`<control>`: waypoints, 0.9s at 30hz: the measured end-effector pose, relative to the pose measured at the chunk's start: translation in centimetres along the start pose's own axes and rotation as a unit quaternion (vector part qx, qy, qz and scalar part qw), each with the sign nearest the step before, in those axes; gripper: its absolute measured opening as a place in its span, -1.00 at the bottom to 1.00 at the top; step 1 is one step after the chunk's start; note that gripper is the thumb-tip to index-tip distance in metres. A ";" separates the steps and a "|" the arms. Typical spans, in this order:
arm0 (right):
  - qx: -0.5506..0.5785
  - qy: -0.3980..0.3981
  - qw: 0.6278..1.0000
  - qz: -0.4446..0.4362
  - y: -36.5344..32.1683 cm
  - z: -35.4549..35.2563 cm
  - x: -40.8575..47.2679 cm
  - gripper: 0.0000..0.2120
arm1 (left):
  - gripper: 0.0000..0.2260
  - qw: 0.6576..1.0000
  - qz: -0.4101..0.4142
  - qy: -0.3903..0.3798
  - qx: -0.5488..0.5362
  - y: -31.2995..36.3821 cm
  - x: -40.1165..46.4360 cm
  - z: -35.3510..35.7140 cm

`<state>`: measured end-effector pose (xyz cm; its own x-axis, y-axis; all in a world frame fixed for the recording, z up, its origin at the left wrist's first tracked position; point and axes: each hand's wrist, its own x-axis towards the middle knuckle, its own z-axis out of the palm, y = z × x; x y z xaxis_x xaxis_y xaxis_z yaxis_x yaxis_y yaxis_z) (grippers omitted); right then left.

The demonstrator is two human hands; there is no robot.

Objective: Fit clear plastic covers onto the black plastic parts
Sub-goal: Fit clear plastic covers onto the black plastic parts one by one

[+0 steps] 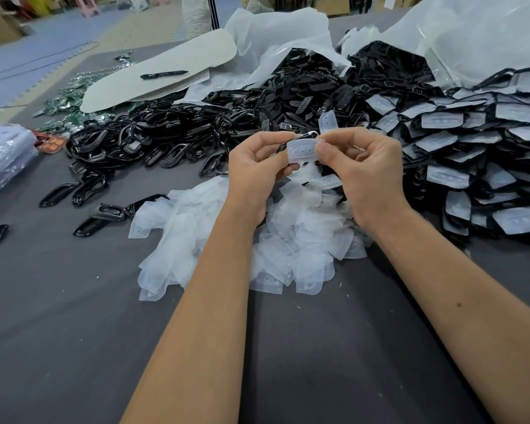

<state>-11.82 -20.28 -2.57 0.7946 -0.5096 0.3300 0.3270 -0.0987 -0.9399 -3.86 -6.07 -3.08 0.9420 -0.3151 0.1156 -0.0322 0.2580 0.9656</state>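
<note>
Head view: dark grey cloth-covered table (74,316) in a storeroom with cartons and foam floor mats behind. Piled across the far half: loose glossy black plastic frame parts (153,139); at right, stacked black parts already wearing clear covers (459,166), spilling from crumpled clear plastic bags (478,35). Just beneath the hands, a heap of translucent soft plastic covers (227,237).

Held above that heap, between both hands: one clear rectangular cover with three dimples (302,150), laid against a black plastic part (303,136) mostly hidden behind it. Left hand (254,166) pinching the left end with thumb and curled fingers; right hand (361,169) pinching the right end, thumb on the cover's face. Each grip closed on the pair, not slack.

Likely very light; cover thin, flexible, a little slippery, apt to crease or pop off if pressed mid-span. Best held by the short ends, thumbs working along the edges to seat it over the stiffer black rim.

Open table nearest the body and to the left; piles crowd close ahead and right. White card (166,71) with black marker pen (163,75) well apart, far left.
</note>
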 end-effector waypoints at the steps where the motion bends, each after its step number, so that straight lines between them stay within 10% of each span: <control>1: -0.003 0.001 1.000 0.003 0.1 0.0 0.0 -0.94 | -0.83 1.000 -0.004 0.000 0.004 0.0 0.0 0.0; 27: -0.215 0.067 0.972 -0.064 -0.3 -0.3 0.0 -0.93 | -0.81 0.997 0.021 -0.061 0.041 -0.3 -0.4 0.7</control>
<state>-12.08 -20.48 -2.32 0.6782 -0.5738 0.4592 0.1510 -0.5027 -0.8512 -4.49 -6.62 -3.29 0.8919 -0.4157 0.1780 -0.1022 0.1981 0.9748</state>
